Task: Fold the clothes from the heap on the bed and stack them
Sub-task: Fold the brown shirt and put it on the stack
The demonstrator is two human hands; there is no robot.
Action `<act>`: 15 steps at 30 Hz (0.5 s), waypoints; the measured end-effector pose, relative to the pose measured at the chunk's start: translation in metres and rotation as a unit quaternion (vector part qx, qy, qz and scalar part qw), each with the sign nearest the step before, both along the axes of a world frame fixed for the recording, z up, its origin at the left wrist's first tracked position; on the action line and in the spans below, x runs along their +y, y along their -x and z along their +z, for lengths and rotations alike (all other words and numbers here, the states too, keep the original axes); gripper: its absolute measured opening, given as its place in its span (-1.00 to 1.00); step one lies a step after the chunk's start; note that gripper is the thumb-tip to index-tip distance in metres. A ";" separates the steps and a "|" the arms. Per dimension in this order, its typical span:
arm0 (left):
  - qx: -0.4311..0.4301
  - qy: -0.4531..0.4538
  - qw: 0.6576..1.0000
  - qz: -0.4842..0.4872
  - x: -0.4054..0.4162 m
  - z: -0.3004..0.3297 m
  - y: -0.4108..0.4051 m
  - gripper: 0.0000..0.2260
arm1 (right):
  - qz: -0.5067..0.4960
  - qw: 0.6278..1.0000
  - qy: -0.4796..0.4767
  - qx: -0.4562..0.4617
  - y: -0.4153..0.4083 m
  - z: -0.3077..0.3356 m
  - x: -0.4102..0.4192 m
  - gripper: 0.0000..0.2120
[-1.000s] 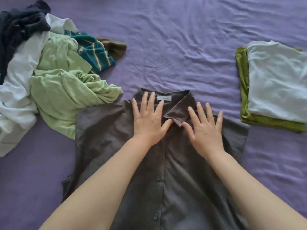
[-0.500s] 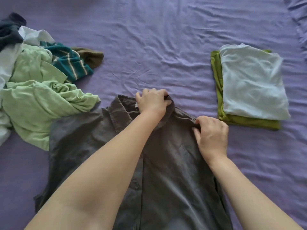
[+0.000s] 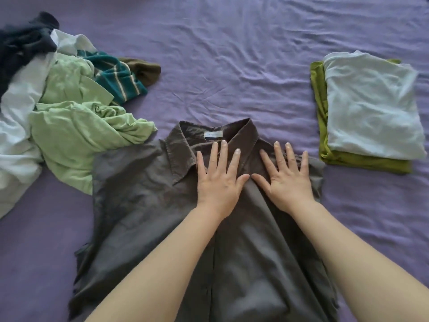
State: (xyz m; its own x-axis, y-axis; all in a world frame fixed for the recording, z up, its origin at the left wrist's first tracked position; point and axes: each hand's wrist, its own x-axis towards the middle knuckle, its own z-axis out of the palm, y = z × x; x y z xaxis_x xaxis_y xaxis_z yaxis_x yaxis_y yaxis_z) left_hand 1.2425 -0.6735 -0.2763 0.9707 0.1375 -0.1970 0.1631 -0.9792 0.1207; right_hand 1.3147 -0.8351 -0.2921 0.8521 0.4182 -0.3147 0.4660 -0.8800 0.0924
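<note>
The grey shirt (image 3: 144, 219) lies lengthwise, collar pointing away; left hand (image 3: 218, 182) and right hand (image 3: 287, 182) press flat, fingers straight, below the collar.

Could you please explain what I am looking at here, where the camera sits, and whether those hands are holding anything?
There is no machine: a person wears one wide-angle camera on the head, looking forward and down at their own bare arms. The surface is a bed with a purple sheet. A grey button-up shirt lies spread out, front up. The left hand and right hand both press flat on it just below the collar, fingers straight, so nothing is gripped. At the person's left lies the unfolded heap, with a light green garment and a teal striped one. At the right sits the folded stack: a pale top on an olive-green one.
</note>
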 end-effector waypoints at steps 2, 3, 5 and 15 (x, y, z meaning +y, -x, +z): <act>-0.012 -0.023 0.999 -0.044 0.002 0.008 0.033 -0.44 | -0.023 1.000 -0.006 -0.007 0.011 0.011 0.007 -0.31; -0.027 -0.026 0.998 -0.060 0.001 0.012 0.052 -0.45 | -0.030 0.999 -0.029 -0.015 0.024 0.018 0.011 -0.35; -0.054 -0.013 0.995 -0.078 -0.006 0.018 0.092 -0.46 | -0.018 0.995 -0.094 -0.035 0.067 0.031 0.019 -0.44; 0.151 0.011 0.985 -0.078 0.002 0.017 0.262 -0.41 | 0.054 0.990 -0.102 0.078 0.319 0.030 0.008 -0.40</act>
State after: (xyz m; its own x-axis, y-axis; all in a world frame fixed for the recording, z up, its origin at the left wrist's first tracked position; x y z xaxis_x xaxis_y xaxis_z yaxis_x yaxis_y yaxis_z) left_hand 0.9804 -0.6717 -0.2592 0.8763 -0.0158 -0.4814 0.0435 -0.9928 0.1118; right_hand 0.9961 -0.8273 -0.2623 0.7462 0.5727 -0.3396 0.5531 -0.8171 -0.1627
